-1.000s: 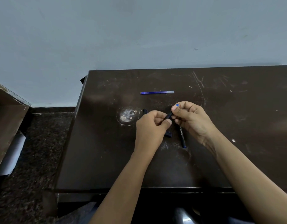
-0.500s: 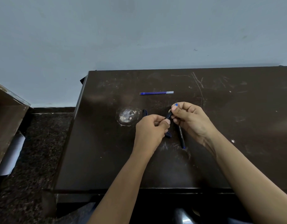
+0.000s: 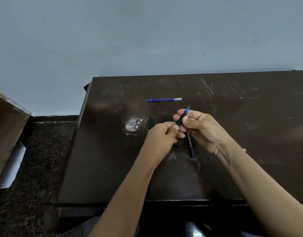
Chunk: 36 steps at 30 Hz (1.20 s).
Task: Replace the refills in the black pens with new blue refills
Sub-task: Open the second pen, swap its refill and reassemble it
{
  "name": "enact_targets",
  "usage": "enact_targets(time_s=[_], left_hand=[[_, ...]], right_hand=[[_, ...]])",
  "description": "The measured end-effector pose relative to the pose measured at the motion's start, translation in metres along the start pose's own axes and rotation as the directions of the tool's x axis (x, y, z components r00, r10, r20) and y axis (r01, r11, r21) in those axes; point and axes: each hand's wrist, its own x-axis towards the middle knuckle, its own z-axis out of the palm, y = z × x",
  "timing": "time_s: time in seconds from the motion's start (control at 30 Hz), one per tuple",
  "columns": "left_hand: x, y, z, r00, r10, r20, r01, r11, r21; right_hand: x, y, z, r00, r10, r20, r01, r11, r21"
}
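Observation:
Both hands hold one black pen [image 3: 181, 119] above the dark table [image 3: 232, 117]. My right hand [image 3: 200, 129] grips its upper part, and a blue tip pokes out past the fingers. My left hand [image 3: 161, 135] pinches the pen's lower end. A second black pen [image 3: 190, 145] lies on the table under my right hand. A loose blue refill [image 3: 163, 99] lies farther back. A black pen cap [image 3: 151, 121] rests left of my hands, and another small black piece [image 3: 176, 144] shows below my left hand.
A round scuffed patch [image 3: 134, 124] marks the table left of the cap. The table's left edge drops to a speckled dark floor [image 3: 36, 159]. A brown piece of furniture [image 3: 5, 127] stands at far left. A pale wall [image 3: 147, 31] is behind.
My right hand has shifted along the pen, and the blue tip now sticks out beyond its fingers. The pen is tilted more upright between the hands.

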Motion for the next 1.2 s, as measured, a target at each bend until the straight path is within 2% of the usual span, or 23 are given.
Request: enact_targets(time_s=[0.17,0.23,0.27,0.3,0.33,0.4,0.47,0.5,0.53,0.57,0.67,0.7,0.8,0.9,0.93,1.07,1.2], left_hand=[[0.001,-0.002,-0.001,0.986,0.078,-0.145,-0.045,0.975,0.219],[0.001,-0.004,-0.003,0.973,0.116,-0.201,-0.058,0.960,0.272],[0.002,-0.006,-0.005,0.966,0.122,-0.230,-0.054,0.958,0.281],[0.002,-0.008,-0.006,0.960,0.112,-0.257,-0.040,0.962,0.270],[0.003,-0.009,-0.008,0.955,0.095,-0.280,-0.022,0.967,0.253],[0.004,-0.011,-0.009,0.945,0.084,-0.316,0.001,0.966,0.260],[0.004,-0.011,-0.008,0.938,0.108,-0.331,-0.005,0.955,0.298],[0.004,-0.011,-0.008,0.937,0.119,-0.330,-0.012,0.951,0.310],[0.004,-0.011,-0.008,0.937,0.128,-0.324,-0.021,0.949,0.315],[0.004,-0.011,-0.008,0.938,0.135,-0.318,-0.030,0.949,0.313],[0.004,-0.012,-0.010,0.938,0.148,-0.313,-0.047,0.951,0.306],[0.004,-0.012,-0.011,0.937,0.152,-0.315,-0.049,0.949,0.310],[0.005,-0.012,-0.012,0.938,0.150,-0.314,-0.043,0.945,0.323],[0.006,-0.013,-0.010,0.943,0.137,-0.305,-0.032,0.945,0.326],[0.007,-0.014,-0.009,0.944,0.134,-0.300,-0.030,0.945,0.327],[0.004,-0.012,-0.012,0.929,0.163,-0.332,-0.030,0.928,0.371],[0.002,-0.012,-0.015,0.908,0.214,-0.360,-0.032,0.893,0.449]], right_hand=[[-0.001,0.009,0.008,0.997,-0.022,-0.070,0.020,0.999,-0.031],[0.001,0.011,0.006,0.993,-0.043,-0.107,0.025,0.985,-0.170],[0.001,0.012,0.006,0.988,-0.065,-0.139,0.018,0.950,-0.311],[0.001,0.013,0.005,0.982,-0.092,-0.163,-0.001,0.869,-0.494],[0.001,0.015,0.006,0.981,-0.112,-0.157,-0.025,0.732,-0.681],[-0.002,0.020,0.012,0.992,-0.101,-0.076,-0.031,0.391,-0.920],[-0.006,0.029,0.020,0.998,-0.061,0.016,0.022,0.099,-0.995],[-0.007,0.032,0.022,0.996,-0.062,0.057,0.056,-0.009,-0.998],[-0.007,0.034,0.023,0.993,-0.072,0.091,0.086,-0.065,-0.994],[-0.006,0.035,0.023,0.990,-0.084,0.110,0.105,-0.066,-0.992],[-0.004,0.028,0.017,0.990,-0.097,0.098,0.104,0.063,-0.993],[-0.003,0.026,0.015,0.991,-0.087,0.098,0.103,0.051,-0.993],[-0.003,0.026,0.015,0.991,-0.016,0.130,0.128,-0.073,-0.989],[-0.004,0.032,0.017,0.980,-0.026,0.197,0.189,-0.179,-0.966],[-0.004,0.033,0.015,0.978,-0.047,0.202,0.193,-0.156,-0.969],[0.003,0.018,0.002,0.969,-0.220,0.115,0.139,0.096,-0.986],[0.004,0.007,-0.008,0.891,-0.454,0.028,0.136,0.208,-0.969]])
